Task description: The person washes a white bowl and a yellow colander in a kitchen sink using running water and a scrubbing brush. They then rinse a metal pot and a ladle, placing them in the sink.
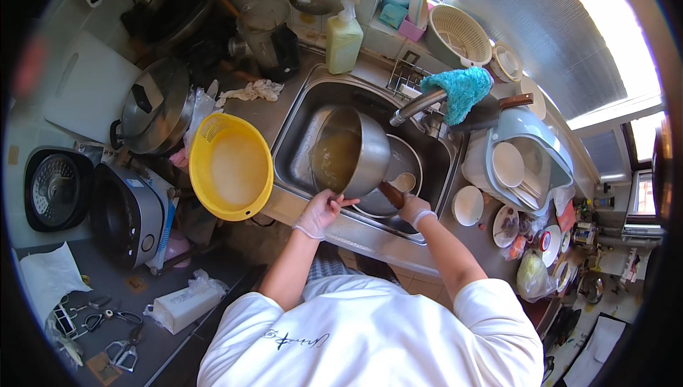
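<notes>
My right hand (413,208) is closed around the brown handle of a deep steel pan (374,155). The pan is tipped on its side over the sink (292,160), its mouth facing left, with yellowish-brown liquid (336,160) inside. At the pan's near rim, my left hand (322,212) grips the edge with some fingers stretched out. Both hands wear thin clear gloves. Beneath and right of it, a wide grey pan (397,158) lies in the sink. A small cream-coloured round bowl or ladle head (404,181) shows inside that one.
A yellow basin (199,176) of cloudy liquid stands left of the sink, near a lidded pot (160,115). A faucet (413,108) with a turquoise cloth (459,93) reaches over the sink. Pump bottle (343,43) behind; dish rack (483,157) and bowl (468,205) at right.
</notes>
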### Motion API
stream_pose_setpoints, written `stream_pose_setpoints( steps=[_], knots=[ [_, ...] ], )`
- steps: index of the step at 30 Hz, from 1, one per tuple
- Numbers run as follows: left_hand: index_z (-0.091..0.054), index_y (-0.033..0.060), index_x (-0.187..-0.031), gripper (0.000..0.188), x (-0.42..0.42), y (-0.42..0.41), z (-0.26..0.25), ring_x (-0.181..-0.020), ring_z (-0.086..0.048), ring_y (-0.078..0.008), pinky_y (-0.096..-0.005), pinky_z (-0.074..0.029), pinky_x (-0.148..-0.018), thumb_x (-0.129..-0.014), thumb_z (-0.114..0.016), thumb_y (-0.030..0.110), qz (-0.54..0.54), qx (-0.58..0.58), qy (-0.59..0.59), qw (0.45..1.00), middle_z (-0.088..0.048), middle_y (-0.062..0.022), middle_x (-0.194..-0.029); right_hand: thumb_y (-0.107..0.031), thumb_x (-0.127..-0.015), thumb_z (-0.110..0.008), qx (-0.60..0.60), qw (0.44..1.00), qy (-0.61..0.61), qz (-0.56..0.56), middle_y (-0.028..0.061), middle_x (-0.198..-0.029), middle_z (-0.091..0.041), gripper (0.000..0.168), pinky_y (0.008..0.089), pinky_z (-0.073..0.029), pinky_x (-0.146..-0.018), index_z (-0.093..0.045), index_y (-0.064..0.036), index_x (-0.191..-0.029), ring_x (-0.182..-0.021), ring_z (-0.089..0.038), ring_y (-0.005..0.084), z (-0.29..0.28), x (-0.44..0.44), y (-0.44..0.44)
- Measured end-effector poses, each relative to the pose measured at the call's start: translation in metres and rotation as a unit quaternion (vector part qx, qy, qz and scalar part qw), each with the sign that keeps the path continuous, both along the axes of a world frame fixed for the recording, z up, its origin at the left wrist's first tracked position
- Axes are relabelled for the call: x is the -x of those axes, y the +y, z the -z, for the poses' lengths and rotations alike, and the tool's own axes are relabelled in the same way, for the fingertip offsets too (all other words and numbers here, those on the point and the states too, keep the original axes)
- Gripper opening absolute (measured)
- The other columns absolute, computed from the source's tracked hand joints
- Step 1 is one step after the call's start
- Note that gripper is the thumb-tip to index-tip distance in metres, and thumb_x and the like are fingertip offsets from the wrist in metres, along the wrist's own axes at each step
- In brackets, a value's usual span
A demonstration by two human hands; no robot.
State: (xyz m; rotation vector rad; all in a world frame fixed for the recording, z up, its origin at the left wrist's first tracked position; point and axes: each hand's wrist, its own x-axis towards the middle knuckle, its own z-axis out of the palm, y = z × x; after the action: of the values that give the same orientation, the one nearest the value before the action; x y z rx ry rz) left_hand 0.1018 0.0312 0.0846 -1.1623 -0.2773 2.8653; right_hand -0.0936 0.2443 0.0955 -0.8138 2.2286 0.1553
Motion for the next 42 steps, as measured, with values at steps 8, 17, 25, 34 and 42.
stream_pose_setpoints(
  steps=[8,17,25,34,42],
  knots=[
    [-0.038,-0.0068,-0.126,0.044,0.011,0.010,0.016,-0.059,-0.064,-0.0174,-0.0206,-0.050,-0.042,-0.084,-0.047,0.004,-0.136,-0.253,0.136,0.948,-0.034,-0.0376,-0.130,-0.019,-0.071,-0.061,0.157,0.972,0.003,0.176,0.0198,-0.108,-0.060,0.056,0.0402,-0.045,-0.087,-0.046,-0.009,-0.124,-0.101,-0.057,0.0354,-0.055,-0.035,0.021],
    [-0.031,-0.0073,-0.132,0.050,0.011,0.008,0.020,-0.051,-0.058,-0.0146,-0.0192,-0.045,-0.039,-0.087,-0.047,0.008,-0.164,-0.362,0.208,0.894,-0.048,-0.0349,-0.119,-0.016,-0.070,-0.060,0.208,0.958,0.017,0.195,0.0198,-0.108,-0.060,0.060,0.0405,-0.045,-0.086,-0.043,-0.009,-0.127,-0.102,-0.056,0.0354,-0.082,-0.056,0.030],
    [-0.038,-0.0117,-0.123,0.043,0.004,-0.012,0.034,-0.056,-0.062,-0.0174,-0.0188,-0.043,-0.038,-0.086,-0.047,0.006,-0.133,-0.229,0.139,0.954,-0.050,-0.0347,-0.116,-0.016,-0.071,-0.060,0.220,0.940,0.049,0.255,0.0216,-0.107,-0.060,0.060,0.0395,-0.045,-0.086,-0.043,-0.009,-0.128,-0.102,-0.056,0.0359,-0.087,-0.047,0.033],
    [-0.054,-0.0062,-0.094,0.020,0.017,-0.003,-0.004,-0.056,-0.065,-0.0219,-0.0207,-0.044,-0.039,-0.083,-0.041,0.005,0.090,0.432,-0.198,0.875,-0.065,-0.0170,-0.078,-0.013,-0.073,-0.062,0.412,0.784,-0.268,0.379,0.0130,-0.099,-0.060,0.056,0.0286,-0.047,-0.076,-0.043,0.003,-0.123,-0.086,-0.059,0.0188,-0.120,-0.021,-0.021],
    [-0.058,-0.0053,-0.090,0.021,0.036,0.012,-0.009,-0.049,-0.062,-0.0184,-0.0196,-0.042,-0.038,-0.084,-0.044,0.009,0.154,0.515,-0.185,0.823,-0.065,-0.0158,-0.066,-0.030,-0.075,-0.065,0.242,0.936,0.244,0.071,0.0177,-0.102,-0.058,0.046,0.0374,-0.046,-0.080,-0.052,-0.001,-0.109,-0.096,-0.056,0.0301,-0.080,0.038,-0.100]
  ],
)
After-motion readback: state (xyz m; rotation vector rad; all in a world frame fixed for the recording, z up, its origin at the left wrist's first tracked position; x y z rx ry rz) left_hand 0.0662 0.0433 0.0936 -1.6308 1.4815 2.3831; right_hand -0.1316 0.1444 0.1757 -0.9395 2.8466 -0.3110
